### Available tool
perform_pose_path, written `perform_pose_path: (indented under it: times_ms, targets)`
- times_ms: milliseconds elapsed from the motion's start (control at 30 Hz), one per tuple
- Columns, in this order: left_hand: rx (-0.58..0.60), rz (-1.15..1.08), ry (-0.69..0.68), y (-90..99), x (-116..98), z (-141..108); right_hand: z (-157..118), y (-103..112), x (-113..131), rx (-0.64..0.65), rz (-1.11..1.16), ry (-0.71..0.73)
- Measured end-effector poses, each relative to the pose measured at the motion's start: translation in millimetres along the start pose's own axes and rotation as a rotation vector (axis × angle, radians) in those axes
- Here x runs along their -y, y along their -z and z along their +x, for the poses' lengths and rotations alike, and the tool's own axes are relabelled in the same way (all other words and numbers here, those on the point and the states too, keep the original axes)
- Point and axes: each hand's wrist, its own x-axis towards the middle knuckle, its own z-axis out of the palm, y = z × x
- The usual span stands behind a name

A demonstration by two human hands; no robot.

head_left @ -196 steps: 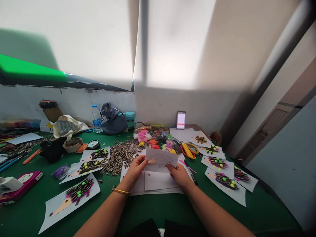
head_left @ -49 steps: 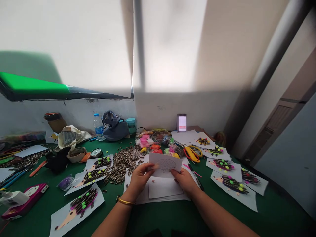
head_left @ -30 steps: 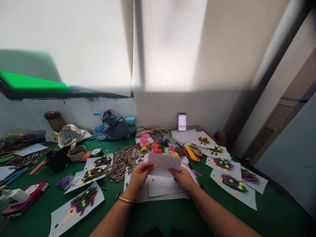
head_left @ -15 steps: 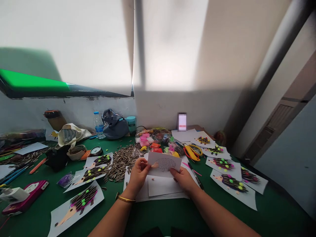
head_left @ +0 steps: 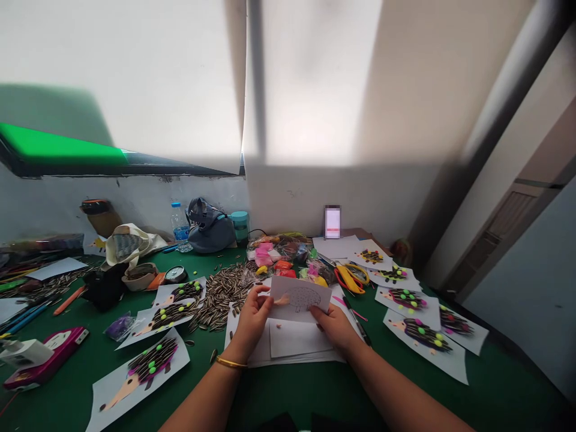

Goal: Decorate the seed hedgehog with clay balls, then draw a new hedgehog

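Observation:
Between my hands a white card (head_left: pixel 300 295) with an outlined hedgehog is held up, tilted toward me. The hedgehog's snout is covered in a peach-coloured material; its body is a bare dotted outline. My left hand (head_left: pixel 253 312) closes on the card's left edge, thumb and fingers near the snout. Gripping the lower right of the card, my right hand (head_left: pixel 333 324) has its thumb on the front. Below the card lies a stack of white paper (head_left: pixel 299 347) with a tiny pinkish bit on it. A heap of striped sunflower seeds (head_left: pixel 220 294) lies left of my left hand.
Finished-looking hedgehog cards (head_left: pixel 423 333) lie at right, and more cards (head_left: pixel 139 378) at left. Behind my hands are bags of coloured clay (head_left: pixel 279 255), yellow-handled scissors (head_left: pixel 351 279) and a propped phone (head_left: pixel 332 222). A black pen (head_left: pixel 357 321) lies by the paper stack.
My left fingers have shifted slightly at the card's left edge near the snout. The card and my right hand stay almost in place.

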Motion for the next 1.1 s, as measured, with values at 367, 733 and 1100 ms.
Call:
perform_pose_path:
  times_ms: [367,733,1100]
  targets:
    - [0.011,-0.036,0.054,-12.6,-17.6,-5.4,-0.1,0.1,0.9,0.011,-0.021,-0.014]
    - [0.088,-0.027,0.206,-10.8,-11.7,-7.6,-7.1,-1.9,10.4,0.068,-0.119,-0.01]
    - [0.087,-0.047,0.222,-10.1,-9.0,-8.3,-6.9,-1.9,9.9,0.075,-0.091,-0.009]
